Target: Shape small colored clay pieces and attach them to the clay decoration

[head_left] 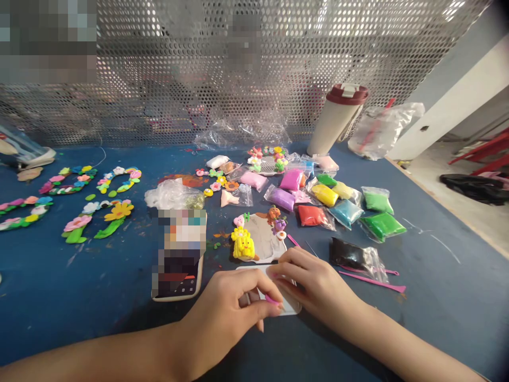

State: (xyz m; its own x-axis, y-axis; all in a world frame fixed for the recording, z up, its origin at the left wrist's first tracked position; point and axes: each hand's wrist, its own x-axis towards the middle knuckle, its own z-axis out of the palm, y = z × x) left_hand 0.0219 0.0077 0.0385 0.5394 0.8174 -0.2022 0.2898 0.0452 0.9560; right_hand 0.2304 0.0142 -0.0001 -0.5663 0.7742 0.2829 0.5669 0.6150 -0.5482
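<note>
My left hand (234, 302) pinches a small pink piece (273, 300) between thumb and fingers; whether it is clay or part of a tool I cannot tell. Close beside it, my right hand (314, 276) has its fingers curled together, and what they hold is hidden. Both hands are over a white board (292, 303) with rounded corners. Just beyond lies a small mirror-like plate (264, 239), its edge decorated with clay figures, among them a yellow one with a face (244, 248) and an orange pumpkin shape (274, 213).
A phone (178, 281) lies left of the plate. Bagged coloured clay, including red (311, 215) and black (348, 253), spreads to the right near pink modelling tools (374, 281). Flower-decorated rings (118, 180) lie at left. A tumbler (336, 122) stands before the perforated metal screen (167, 69).
</note>
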